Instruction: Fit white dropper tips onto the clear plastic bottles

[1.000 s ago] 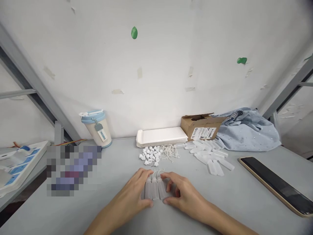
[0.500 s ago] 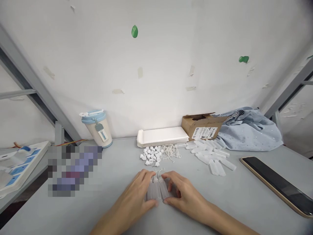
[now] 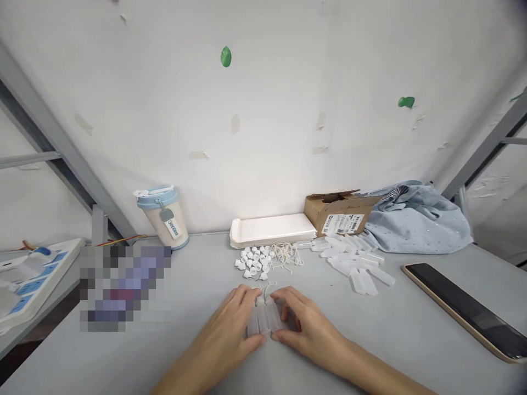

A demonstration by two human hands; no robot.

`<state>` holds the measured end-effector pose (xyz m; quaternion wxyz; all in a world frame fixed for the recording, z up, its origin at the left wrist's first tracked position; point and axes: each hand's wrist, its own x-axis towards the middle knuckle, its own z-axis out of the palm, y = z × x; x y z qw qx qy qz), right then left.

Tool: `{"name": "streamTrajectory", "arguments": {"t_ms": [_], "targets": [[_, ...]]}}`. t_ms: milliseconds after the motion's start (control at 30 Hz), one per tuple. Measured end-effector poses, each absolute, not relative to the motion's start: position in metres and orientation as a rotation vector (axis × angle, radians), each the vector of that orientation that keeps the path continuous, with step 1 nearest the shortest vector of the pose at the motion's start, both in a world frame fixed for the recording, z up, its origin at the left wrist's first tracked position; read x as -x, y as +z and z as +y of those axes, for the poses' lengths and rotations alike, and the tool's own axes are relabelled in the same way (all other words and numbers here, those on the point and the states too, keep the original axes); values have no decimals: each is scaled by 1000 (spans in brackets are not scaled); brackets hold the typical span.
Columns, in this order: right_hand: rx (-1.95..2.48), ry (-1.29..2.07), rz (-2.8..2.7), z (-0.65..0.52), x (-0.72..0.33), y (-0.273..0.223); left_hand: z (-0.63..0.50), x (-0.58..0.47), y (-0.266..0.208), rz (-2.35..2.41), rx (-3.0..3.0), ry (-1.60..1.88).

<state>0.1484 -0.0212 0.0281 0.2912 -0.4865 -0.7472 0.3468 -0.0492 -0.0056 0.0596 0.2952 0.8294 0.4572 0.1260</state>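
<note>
Several small translucent plastic tubes point(image 3: 264, 318) lie side by side on the grey table, with thin white strings point(image 3: 268, 287) curling out of their far ends. From the left, my left hand point(image 3: 230, 323) grips the row, thumb at the near end and fingertips at the far end. My right hand point(image 3: 307, 323) curves round the other side in the same way. Parts of the outer tubes are hidden by my fingers. Beyond my hands lie a pile of small white caps point(image 3: 254, 260) and a tangle of white strings point(image 3: 287, 254).
More flat translucent tubes point(image 3: 362, 281) are scattered at right, before a cardboard box point(image 3: 337, 214) and a light blue cloth point(image 3: 420, 219). A stack of white envelopes point(image 3: 274, 227) lies by the wall. A phone point(image 3: 465, 310) is far right; a tumbler point(image 3: 164, 219) and power strip point(image 3: 37, 285) are left.
The tubes between my hands sit closer together and straighter than before. My right hand has edged slightly left, while my left hand has hardly moved.
</note>
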Motion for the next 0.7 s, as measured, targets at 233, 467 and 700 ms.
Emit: {"name": "streamTrajectory", "arguments": {"t_ms": [233, 467, 700], "targets": [[1308, 913, -1994, -22, -148, 28, -5, 51, 55, 1209, -2241, 349], [1323, 907, -1991, -22, -148, 29, -4, 49, 54, 1199, -2247, 372], [1321, 903, -2000, -21, -148, 27, -2, 50, 57, 1201, -2190, 350]]}}
